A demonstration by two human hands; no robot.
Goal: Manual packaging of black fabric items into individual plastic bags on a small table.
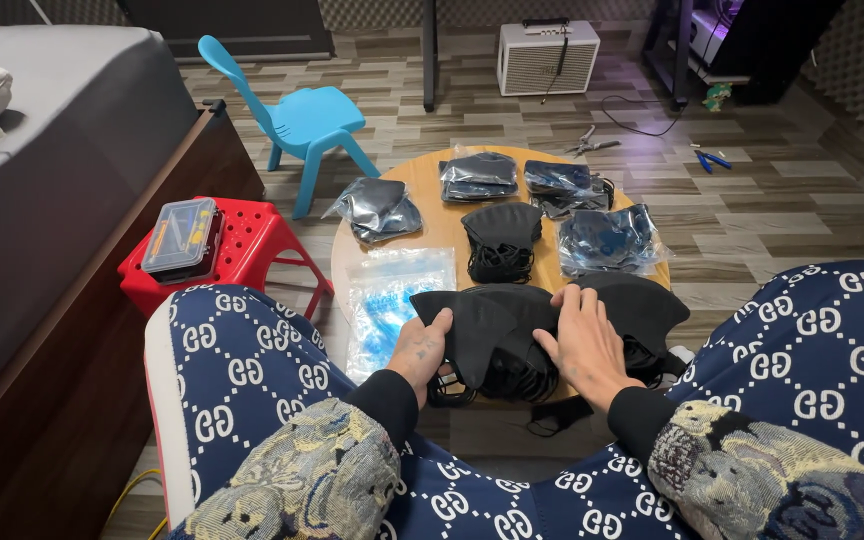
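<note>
I'd square the black masks (497,335): left hand (420,350) pinches near edge, right hand (584,345) presses flat, open.

bagged masks (479,176) crowd far table (430,175), clear bags (392,292) left

4 clear plastic packages (479,176) of dark masks lie across the far half of the round worktop (432,226). 1 flat, empty clear bag (392,300) lies near the left edge.

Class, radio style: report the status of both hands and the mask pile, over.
Left hand gripping the black mask pile at its left edge. Right hand flat on top. Clear bags lie beside it, nothing blocking. Over.
</note>
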